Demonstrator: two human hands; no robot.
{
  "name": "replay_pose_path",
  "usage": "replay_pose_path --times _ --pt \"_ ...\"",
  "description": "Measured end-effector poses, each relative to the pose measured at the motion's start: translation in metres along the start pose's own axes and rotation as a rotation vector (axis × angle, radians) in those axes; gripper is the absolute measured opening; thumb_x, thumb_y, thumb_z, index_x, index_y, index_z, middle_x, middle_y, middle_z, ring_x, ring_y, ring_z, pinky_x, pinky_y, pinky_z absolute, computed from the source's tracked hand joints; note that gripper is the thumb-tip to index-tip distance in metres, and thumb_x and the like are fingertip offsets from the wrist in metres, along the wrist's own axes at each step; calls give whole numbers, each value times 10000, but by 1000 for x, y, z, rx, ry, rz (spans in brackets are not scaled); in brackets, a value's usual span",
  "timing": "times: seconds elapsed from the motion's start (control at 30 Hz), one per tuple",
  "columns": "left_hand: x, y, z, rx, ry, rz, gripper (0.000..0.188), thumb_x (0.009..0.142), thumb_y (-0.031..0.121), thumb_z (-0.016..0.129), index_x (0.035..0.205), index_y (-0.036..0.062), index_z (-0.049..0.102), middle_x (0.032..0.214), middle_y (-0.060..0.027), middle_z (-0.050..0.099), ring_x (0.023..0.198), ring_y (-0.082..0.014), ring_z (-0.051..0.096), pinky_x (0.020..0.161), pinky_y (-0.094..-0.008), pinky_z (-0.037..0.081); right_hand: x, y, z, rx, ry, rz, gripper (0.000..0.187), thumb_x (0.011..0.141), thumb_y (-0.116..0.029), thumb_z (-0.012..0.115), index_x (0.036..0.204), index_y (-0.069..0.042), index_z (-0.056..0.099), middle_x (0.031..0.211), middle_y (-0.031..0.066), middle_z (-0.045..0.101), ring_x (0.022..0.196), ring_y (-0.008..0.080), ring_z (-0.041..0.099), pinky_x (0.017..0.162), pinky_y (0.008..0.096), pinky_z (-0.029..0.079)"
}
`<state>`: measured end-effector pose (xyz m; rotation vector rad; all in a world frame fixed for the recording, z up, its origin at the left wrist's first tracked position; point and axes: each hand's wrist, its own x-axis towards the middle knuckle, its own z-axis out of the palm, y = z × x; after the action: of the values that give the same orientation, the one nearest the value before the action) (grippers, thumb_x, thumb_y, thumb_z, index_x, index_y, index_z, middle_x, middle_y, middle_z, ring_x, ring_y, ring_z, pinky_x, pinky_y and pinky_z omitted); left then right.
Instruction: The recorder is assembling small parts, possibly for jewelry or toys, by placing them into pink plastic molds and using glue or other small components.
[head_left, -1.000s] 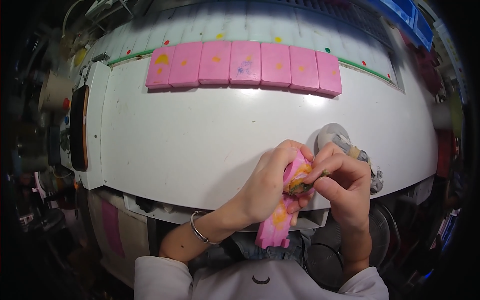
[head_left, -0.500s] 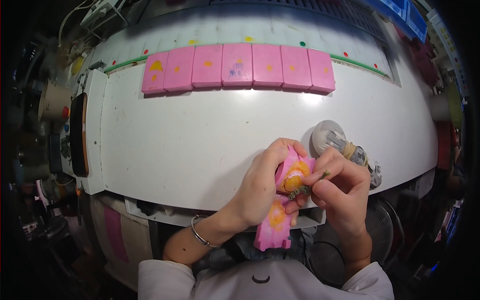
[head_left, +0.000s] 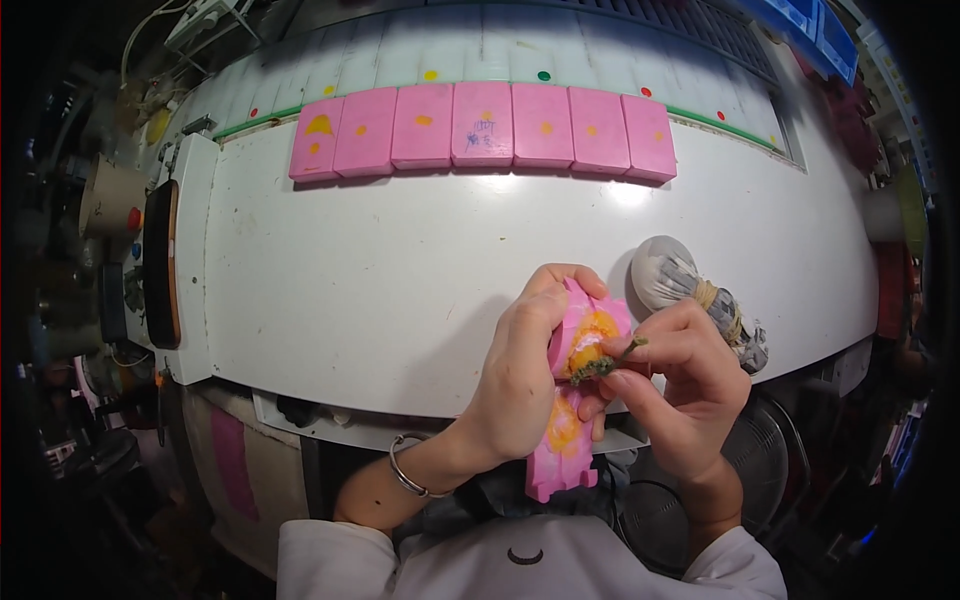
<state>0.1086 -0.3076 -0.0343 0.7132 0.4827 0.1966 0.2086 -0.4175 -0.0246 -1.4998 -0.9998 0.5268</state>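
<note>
My left hand [head_left: 520, 375] grips a long pink mould [head_left: 565, 445] with yellow patches, held upright over the near edge of the white table [head_left: 380, 290]. My right hand [head_left: 680, 375] pinches a small green stem-like piece [head_left: 608, 362] against the yellow hollow at the mould's upper end. Both hands touch the mould. A metal bangle sits on my left wrist.
A row of several pink rectangular blocks [head_left: 480, 130] with yellow spots lies along the table's far side. A wrapped grey bundle tied with cord [head_left: 700, 295] rests to the right of my hands. A dark oblong device [head_left: 160, 262] lies at the table's left edge.
The green piece now shows between my right fingers at the yellow hollow. My left thumb has shifted on the mould, and the view has tilted slightly.
</note>
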Motion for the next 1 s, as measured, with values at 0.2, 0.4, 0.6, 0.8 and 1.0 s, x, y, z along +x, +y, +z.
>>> replay_pose_path --times 0.2,0.4,0.6,0.8,1.0 --pt "1 -1 1 8 32 7 341 918 321 200 1060 57 363 695 -131 516 449 -202 486 421 -315 468 0 -3 4 -99 31 -73 195 683 94 717 843 22 633 788 102 573 593 93 552 489 198 435" --pt "2 -5 2 -67 83 53 316 937 294 250 1071 40 381 710 -112 534 428 -155 490 390 -280 448 0 -4 7 -121 62 -80 188 684 110 709 836 37 626 766 107 577 592 97 559 480 196 447" --pt "3 -5 5 -18 138 105 321 938 300 252 1075 41 383 700 -105 529 430 -150 492 405 -272 452 -3 -3 8 -110 84 -61 189 685 113 705 839 44 619 775 112 576 595 95 561 475 188 448" --pt "4 -5 4 1 181 151 324 938 298 252 1063 34 393 684 -99 517 442 -145 497 425 -258 445 -6 -4 17 -134 165 13 224 671 110 712 861 37 619 783 97 566 584 93 553 468 189 441" --pt "3 -14 -1 69 208 166 329 930 302 225 1053 57 407 776 -67 524 666 -132 525 613 -249 448 -6 -3 17 -266 121 -139 244 657 109 711 866 20 624 777 89 562 562 84 529 455 193 422"
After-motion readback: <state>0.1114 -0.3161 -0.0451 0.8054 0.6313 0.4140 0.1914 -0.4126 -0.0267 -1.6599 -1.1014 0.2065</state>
